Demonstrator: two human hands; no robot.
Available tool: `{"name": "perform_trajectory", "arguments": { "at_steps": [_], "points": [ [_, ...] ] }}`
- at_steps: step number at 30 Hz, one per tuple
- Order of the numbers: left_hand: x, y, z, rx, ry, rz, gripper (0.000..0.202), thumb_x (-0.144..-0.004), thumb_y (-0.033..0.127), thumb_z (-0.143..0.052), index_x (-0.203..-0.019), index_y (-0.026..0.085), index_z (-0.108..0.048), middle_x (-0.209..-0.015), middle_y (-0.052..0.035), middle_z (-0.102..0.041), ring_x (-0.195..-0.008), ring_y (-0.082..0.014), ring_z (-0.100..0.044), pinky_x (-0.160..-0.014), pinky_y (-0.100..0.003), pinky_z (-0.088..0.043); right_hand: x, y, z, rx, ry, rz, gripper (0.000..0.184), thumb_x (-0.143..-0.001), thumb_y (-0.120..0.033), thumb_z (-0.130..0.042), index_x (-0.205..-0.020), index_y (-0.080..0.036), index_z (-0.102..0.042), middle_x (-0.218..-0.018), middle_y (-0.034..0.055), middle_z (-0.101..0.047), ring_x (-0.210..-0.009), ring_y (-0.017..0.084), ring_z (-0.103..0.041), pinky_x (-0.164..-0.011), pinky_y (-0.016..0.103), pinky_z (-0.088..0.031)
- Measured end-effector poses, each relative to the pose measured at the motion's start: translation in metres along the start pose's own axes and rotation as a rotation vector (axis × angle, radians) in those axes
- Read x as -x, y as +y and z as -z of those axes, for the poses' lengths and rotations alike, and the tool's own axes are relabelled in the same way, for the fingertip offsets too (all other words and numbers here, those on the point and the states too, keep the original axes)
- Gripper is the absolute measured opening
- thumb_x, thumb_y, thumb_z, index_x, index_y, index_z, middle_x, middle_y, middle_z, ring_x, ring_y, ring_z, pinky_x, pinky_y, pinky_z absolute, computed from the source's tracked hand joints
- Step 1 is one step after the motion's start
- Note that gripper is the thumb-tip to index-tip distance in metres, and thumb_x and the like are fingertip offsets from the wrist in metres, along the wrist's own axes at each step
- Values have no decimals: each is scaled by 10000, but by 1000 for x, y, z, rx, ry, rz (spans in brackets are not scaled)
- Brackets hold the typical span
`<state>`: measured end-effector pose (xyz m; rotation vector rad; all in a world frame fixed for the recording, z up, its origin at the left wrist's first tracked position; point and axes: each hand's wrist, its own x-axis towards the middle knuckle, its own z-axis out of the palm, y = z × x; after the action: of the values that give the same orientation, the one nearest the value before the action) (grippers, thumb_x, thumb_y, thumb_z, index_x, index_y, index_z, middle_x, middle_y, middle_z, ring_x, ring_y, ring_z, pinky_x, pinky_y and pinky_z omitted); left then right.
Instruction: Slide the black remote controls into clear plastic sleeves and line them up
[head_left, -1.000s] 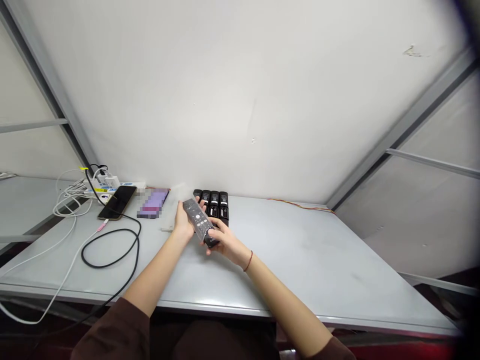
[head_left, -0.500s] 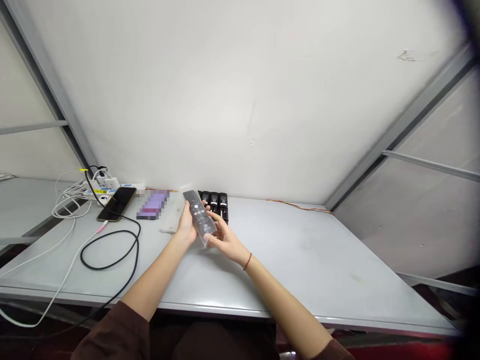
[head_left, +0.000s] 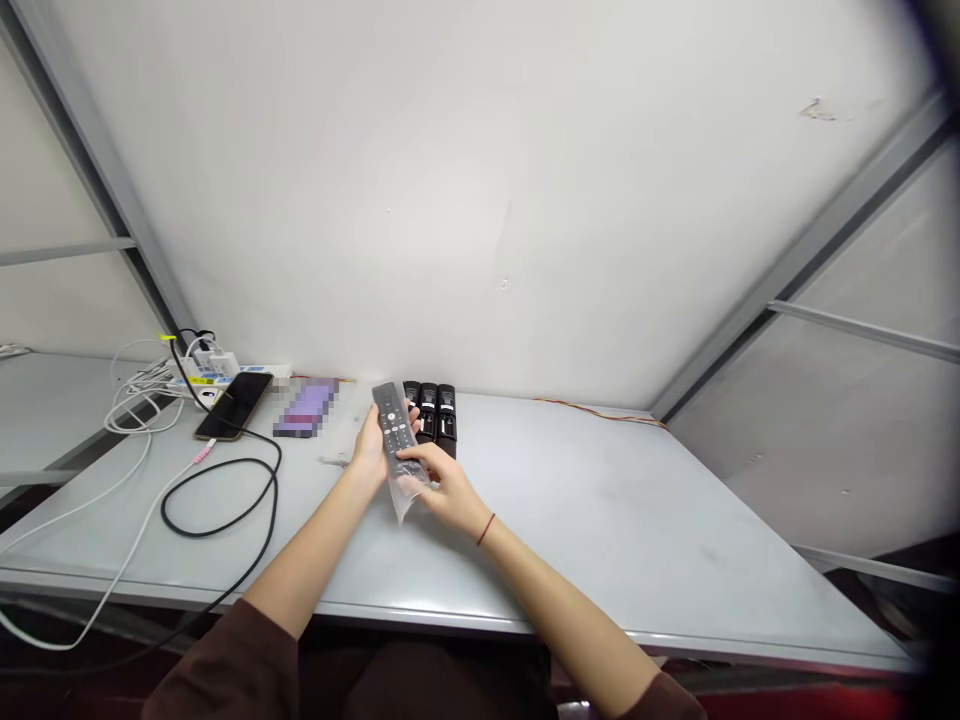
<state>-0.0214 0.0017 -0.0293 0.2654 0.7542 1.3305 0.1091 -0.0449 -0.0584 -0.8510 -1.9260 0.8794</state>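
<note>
A dark remote control [head_left: 393, 426] in a clear plastic sleeve [head_left: 405, 495] is held above the grey table [head_left: 600, 520], its top pointing away from me. My left hand [head_left: 373, 448] grips its left side from below. My right hand [head_left: 444, 488] pinches its lower end, where the empty part of the sleeve hangs down. Just behind, a row of black remotes [head_left: 435, 413] lies side by side against the wall.
At the back left lie a black phone [head_left: 235, 404], a blurred purple item [head_left: 306, 407] and a white power strip [head_left: 201, 372] with plugs. A black cable [head_left: 225, 490] loops over the table, and a white cable [head_left: 124, 525] runs off the front edge.
The remote has turned from slanting across to pointing away from me and moved slightly back. My right hand slid up its lower end, and the sleeve's empty tail now hangs below.
</note>
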Motion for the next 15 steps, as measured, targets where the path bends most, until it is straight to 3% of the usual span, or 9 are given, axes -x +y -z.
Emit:
{"name": "perform_trajectory", "arguments": {
  "at_steps": [4, 10, 15],
  "points": [
    [2, -2, 0, 8, -3, -3, 400, -938, 367, -313, -1055, 114, -599, -782, -72, -684, -711, -159, -660, -693, -282, -540, 1, -2, -3, 24, 4, 4, 354, -801, -219, -570, -1155, -214, -561, -1079, 69, -610, -863, 167, -567, -682, 275, -455],
    [10, -3, -3, -20, -30, 41, 413, -943, 376, -291, -998, 116, -607, -745, -66, -681, -740, -178, -666, -704, -299, -554, 0, -2, 0, 23, 38, -23, 356, -805, -229, -562, -1159, -193, -552, -1053, 61, -635, -798, 159, -580, -711, 290, -466],
    [3, 6, 1, -74, -67, 74, 296, -912, 321, -399, -955, 121, -612, -774, -76, -681, -718, -170, -664, -690, -302, -558, 1, 1, 3, 16, 43, -41, 310, -836, -252, -533, -1140, -201, -565, -1009, 49, -649, -763, 154, -594, -691, 283, -482]
  ]
}}
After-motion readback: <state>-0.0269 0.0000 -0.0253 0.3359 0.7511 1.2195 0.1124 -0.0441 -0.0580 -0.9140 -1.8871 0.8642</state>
